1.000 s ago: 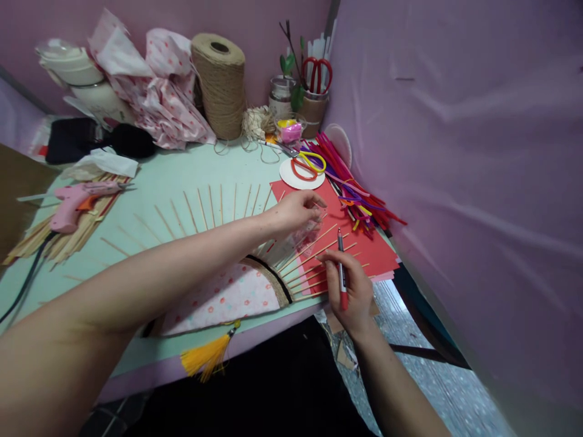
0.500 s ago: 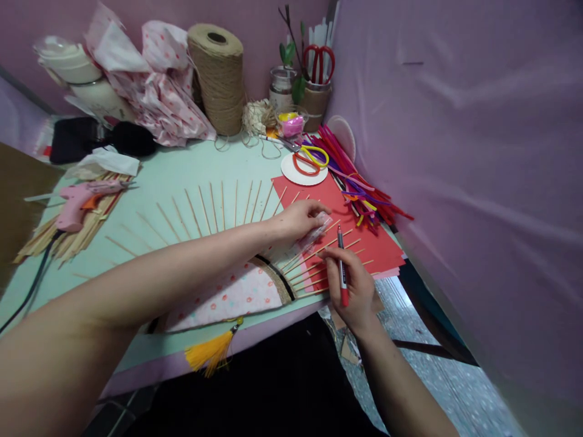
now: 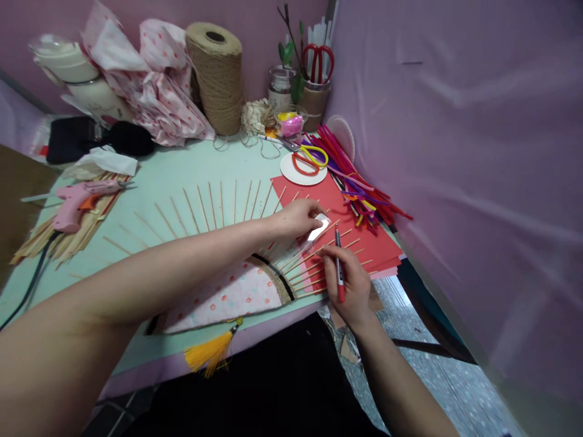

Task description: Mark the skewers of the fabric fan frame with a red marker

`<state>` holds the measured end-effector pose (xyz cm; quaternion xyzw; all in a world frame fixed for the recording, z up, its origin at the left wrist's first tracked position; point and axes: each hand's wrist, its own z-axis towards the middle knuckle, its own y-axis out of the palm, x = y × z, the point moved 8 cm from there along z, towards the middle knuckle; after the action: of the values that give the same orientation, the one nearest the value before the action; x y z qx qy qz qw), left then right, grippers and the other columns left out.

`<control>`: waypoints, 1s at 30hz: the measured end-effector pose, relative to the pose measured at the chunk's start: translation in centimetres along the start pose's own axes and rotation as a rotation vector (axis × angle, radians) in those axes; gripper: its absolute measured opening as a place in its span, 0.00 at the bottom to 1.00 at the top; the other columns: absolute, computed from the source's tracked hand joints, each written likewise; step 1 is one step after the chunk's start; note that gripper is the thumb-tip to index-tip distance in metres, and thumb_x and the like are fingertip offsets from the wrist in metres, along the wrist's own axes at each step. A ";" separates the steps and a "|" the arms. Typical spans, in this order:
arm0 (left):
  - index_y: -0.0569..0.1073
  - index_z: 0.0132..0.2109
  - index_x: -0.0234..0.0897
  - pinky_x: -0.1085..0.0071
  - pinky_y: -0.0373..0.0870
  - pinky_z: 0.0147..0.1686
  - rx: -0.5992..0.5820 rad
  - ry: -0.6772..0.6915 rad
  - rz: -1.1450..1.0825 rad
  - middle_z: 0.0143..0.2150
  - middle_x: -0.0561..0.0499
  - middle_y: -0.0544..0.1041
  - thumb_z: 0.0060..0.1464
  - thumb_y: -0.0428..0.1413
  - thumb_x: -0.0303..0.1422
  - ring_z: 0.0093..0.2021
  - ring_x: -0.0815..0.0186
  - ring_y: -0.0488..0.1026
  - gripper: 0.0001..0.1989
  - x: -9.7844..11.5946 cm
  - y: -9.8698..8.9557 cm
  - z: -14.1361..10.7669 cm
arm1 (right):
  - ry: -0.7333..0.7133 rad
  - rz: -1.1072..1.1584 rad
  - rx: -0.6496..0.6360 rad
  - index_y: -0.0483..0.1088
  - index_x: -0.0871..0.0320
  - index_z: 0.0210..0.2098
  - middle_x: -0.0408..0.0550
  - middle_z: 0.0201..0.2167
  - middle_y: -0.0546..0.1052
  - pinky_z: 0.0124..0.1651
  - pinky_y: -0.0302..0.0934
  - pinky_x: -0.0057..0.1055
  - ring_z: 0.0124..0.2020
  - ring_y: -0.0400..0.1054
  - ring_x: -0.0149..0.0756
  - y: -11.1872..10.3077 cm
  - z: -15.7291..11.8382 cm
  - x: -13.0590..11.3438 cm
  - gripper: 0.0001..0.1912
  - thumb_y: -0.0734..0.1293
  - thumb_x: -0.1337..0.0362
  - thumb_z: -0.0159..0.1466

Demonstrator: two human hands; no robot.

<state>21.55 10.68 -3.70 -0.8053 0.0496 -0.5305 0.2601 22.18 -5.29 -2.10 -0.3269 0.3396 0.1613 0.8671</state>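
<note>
A fan-shaped piece of dotted white fabric with a black and gold band lies at the table's front edge, thin wooden sticks spreading out from it. Reaching across it, my left hand has its fingers closed on a clear plastic strip that lies over the sticks on the right. My right hand holds a red and grey marker upright in the palm, while its thumb and index finger meet near one stick's side. A yellow tassel hangs at the front edge.
Red paper sheets lie under the right-hand sticks. Behind them are scissors on a white disc and a pile of pipe cleaners. A pink glue gun rests at left; a twine spool stands at the back.
The plastic strip under my left hand now shows a bright white glare. My right hand and the marker have shifted very slightly to the left.
</note>
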 end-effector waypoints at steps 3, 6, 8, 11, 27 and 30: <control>0.75 0.47 0.30 0.73 0.65 0.30 -0.020 -0.012 0.037 0.31 0.51 0.75 0.57 0.54 0.26 0.25 0.72 0.69 0.11 0.4 -0.1 -0.3 | 0.007 -0.007 -0.006 0.69 0.53 0.48 0.47 0.38 0.78 0.43 0.69 0.37 0.39 0.73 0.36 0.1 0.0 0.0 0.12 0.63 0.71 0.67; 0.75 0.47 0.30 0.73 0.66 0.32 -0.057 -0.005 0.061 0.32 0.50 0.76 0.57 0.55 0.27 0.28 0.71 0.70 0.11 0.4 0.2 -0.4 | 0.001 -0.005 -0.013 0.69 0.53 0.48 0.47 0.38 0.78 0.43 0.68 0.36 0.39 0.73 0.36 0.2 0.0 0.0 0.12 0.63 0.71 0.67; 0.74 0.48 0.30 0.73 0.66 0.34 -0.049 -0.001 0.084 0.35 0.49 0.77 0.57 0.55 0.26 0.31 0.70 0.72 0.12 0.2 0.3 -0.2 | -0.006 -0.004 -0.016 0.69 0.53 0.48 0.46 0.38 0.78 0.43 0.68 0.35 0.39 0.74 0.36 0.2 -0.1 0.0 0.13 0.63 0.72 0.66; 0.74 0.50 0.30 0.73 0.67 0.37 -0.038 0.034 0.129 0.39 0.47 0.78 0.57 0.55 0.26 0.36 0.69 0.73 0.13 0.3 0.4 -0.1 | -0.011 -0.005 -0.020 0.69 0.53 0.49 0.46 0.39 0.78 0.43 0.68 0.35 0.39 0.74 0.36 0.3 -0.1 0.0 0.13 0.63 0.72 0.66; 0.72 0.53 0.31 0.73 0.66 0.36 -0.034 0.150 0.177 0.38 0.49 0.78 0.54 0.58 0.25 0.35 0.69 0.73 0.18 -0.1 -0.3 0.4 | -0.397 -0.106 -0.381 0.67 0.54 0.53 0.52 0.51 0.78 0.60 0.60 0.45 0.55 0.69 0.42 4.6 -4.7 -7.0 0.17 0.66 0.57 0.67; 0.72 0.50 0.30 0.73 0.66 0.34 -0.009 0.176 0.141 0.36 0.50 0.77 0.53 0.58 0.25 0.33 0.70 0.72 0.16 -0.9 -1.3 0.8 | -0.375 -0.091 -0.376 0.67 0.54 0.53 0.51 0.51 0.78 0.62 0.57 0.44 0.57 0.68 0.39 6.0 -4.8 -6.7 0.15 0.65 0.59 0.68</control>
<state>21.66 12.38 -4.09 -0.7513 0.1313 -0.5793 0.2877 12.11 -4.52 -2.86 -0.4615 0.1222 0.2402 0.8452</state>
